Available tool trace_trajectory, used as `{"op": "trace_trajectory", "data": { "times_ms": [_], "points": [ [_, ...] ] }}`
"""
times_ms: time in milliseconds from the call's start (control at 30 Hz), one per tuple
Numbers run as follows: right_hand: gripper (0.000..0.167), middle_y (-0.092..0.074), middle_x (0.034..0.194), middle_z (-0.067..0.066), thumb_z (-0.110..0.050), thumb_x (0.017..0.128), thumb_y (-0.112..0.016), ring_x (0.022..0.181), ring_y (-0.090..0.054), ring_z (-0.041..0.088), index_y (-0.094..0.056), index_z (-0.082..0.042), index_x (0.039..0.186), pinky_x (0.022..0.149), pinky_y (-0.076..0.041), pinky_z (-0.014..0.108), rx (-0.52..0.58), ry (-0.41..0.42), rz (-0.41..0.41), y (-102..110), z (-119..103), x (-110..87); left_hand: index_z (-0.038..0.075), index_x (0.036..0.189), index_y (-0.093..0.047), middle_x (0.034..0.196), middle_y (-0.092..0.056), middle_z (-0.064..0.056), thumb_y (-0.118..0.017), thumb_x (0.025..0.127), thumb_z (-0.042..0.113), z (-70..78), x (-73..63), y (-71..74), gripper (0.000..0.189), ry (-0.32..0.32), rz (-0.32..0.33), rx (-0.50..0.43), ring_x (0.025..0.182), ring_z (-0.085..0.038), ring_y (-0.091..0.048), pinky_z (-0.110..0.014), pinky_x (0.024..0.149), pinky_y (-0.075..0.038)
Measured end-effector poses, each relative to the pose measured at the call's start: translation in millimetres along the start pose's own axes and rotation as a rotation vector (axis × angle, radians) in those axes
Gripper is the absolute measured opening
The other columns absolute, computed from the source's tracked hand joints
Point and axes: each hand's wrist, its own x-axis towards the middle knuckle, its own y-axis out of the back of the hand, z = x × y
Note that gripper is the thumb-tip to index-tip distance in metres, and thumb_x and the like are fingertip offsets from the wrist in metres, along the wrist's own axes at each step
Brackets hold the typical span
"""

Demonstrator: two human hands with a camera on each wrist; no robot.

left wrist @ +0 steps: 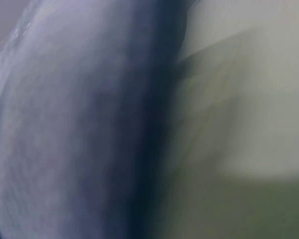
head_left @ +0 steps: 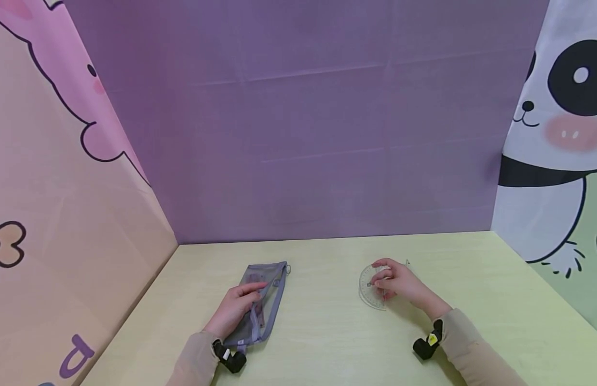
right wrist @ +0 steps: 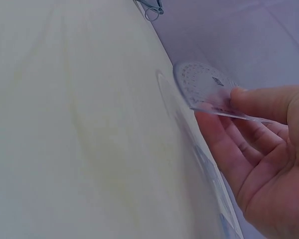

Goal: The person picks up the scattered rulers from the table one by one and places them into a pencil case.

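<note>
In the head view, my left hand (head_left: pixel 238 305) holds a grey-purple mesh zip pouch (head_left: pixel 278 305) at its opening, fingers on the upper side. The pouch lies at a slant on the table, its zipped edge to the right and a small ring at the far corner. Blurred grey fabric of the pouch (left wrist: pixel 74 119) fills much of the left wrist view. My right hand (head_left: pixel 400 284) pinches a clear plastic protractor (head_left: pixel 368 284) between thumb and fingers. Seen from the right wrist, this protractor (right wrist: pixel 202 84) is raised off the table, its curved edge pointing away from the palm.
Behind the right hand, the tip of another clear plastic piece (head_left: pixel 408 263) shows; transparent edges (right wrist: pixel 209 167) also lie below that hand in the right wrist view. The pale table (head_left: pixel 322 332) meets a purple backdrop (head_left: pixel 327 134) and printed side walls.
</note>
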Motion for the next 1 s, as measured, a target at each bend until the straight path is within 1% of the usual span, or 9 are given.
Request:
{"op": "trace_trajectory", "data": {
  "times_ms": [100,233,333,500,600,733,833,1000],
  "points": [
    [0.049,-0.069,0.099,0.015,-0.003,0.091,-0.063,0.079,-0.067,0.026,-0.040,0.012,0.132,0.064,-0.055,0.038,0.031,-0.017,0.003,0.2,0.4,-0.8,0.001,0.124,-0.065,0.137,-0.052,-0.017,-0.058,0.089,0.005,-1.1,0.4,0.1,0.036,-0.004,-0.005,0.002,0.116,-0.021,-0.047,-0.030,0.086,-0.042],
    [0.051,-0.069,0.100,0.014,-0.004,0.091,-0.063,0.081,-0.066,0.023,-0.039,0.011,0.133,0.067,-0.055,0.038,0.068,-0.045,0.009,0.1,-0.8,-1.7,0.001,0.123,-0.066,0.135,-0.054,-0.015,-0.057,0.089,0.003,-2.0,1.0,0.3,0.036,-0.005,-0.007,-0.004,0.109,-0.020,-0.048,-0.029,0.083,-0.042],
    [0.051,-0.068,0.101,0.013,-0.005,0.092,-0.063,0.082,-0.065,0.022,-0.039,0.009,0.134,0.068,-0.055,0.038,0.083,-0.059,0.015,0.2,-1.4,-1.7,0.000,0.124,-0.064,0.134,-0.054,-0.016,-0.057,0.089,0.003,-2.1,0.6,0.5,0.036,-0.014,-0.012,0.005,0.105,-0.020,-0.047,-0.029,0.081,-0.042],
    [0.050,-0.067,0.097,0.010,-0.005,0.093,-0.062,0.081,-0.064,0.021,-0.038,0.009,0.135,0.068,-0.055,0.038,0.117,-0.066,0.017,0.5,-2.5,-1.7,-0.001,0.125,-0.064,0.135,-0.053,-0.017,-0.057,0.090,0.004,-1.2,-1.0,0.6,0.036,-0.022,-0.015,0.011,0.109,-0.020,-0.047,-0.029,0.083,-0.042],
    [0.051,-0.066,0.095,0.009,-0.005,0.093,-0.061,0.080,-0.063,0.020,-0.037,0.009,0.135,0.068,-0.055,0.037,0.144,-0.070,0.017,0.2,-2.8,-1.9,-0.001,0.125,-0.064,0.136,-0.053,-0.018,-0.056,0.090,0.005,-1.0,-0.8,1.1,0.036,-0.027,-0.019,0.013,0.109,-0.021,-0.047,-0.029,0.084,-0.042],
    [0.051,-0.067,0.095,0.008,-0.006,0.093,-0.061,0.080,-0.063,0.019,-0.036,0.009,0.136,0.068,-0.055,0.036,0.173,-0.081,0.009,-0.2,-2.1,-2.7,-0.001,0.125,-0.064,0.135,-0.052,-0.018,-0.057,0.089,0.005,-1.9,-0.9,1.3,0.037,-0.019,-0.018,0.006,0.107,-0.020,-0.047,-0.028,0.082,-0.042],
    [0.051,-0.067,0.096,0.008,-0.007,0.094,-0.061,0.081,-0.064,0.019,-0.036,0.009,0.136,0.068,-0.055,0.036,0.182,-0.083,0.003,0.0,-1.3,-2.1,-0.001,0.125,-0.064,0.136,-0.052,-0.017,-0.058,0.089,0.005,-2.2,-0.2,1.4,0.037,-0.016,-0.019,-0.007,0.105,-0.019,-0.048,-0.028,0.080,-0.043],
    [0.051,-0.067,0.096,0.008,-0.008,0.094,-0.062,0.082,-0.064,0.020,-0.038,0.008,0.136,0.068,-0.055,0.037,0.184,-0.082,-0.001,-0.5,-0.3,0.9,-0.003,0.126,-0.062,0.137,-0.051,-0.017,-0.058,0.090,0.003,-1.7,-0.7,1.3,0.037,-0.021,-0.028,-0.023,0.108,-0.019,-0.048,-0.026,0.082,-0.043]
  ]
}}
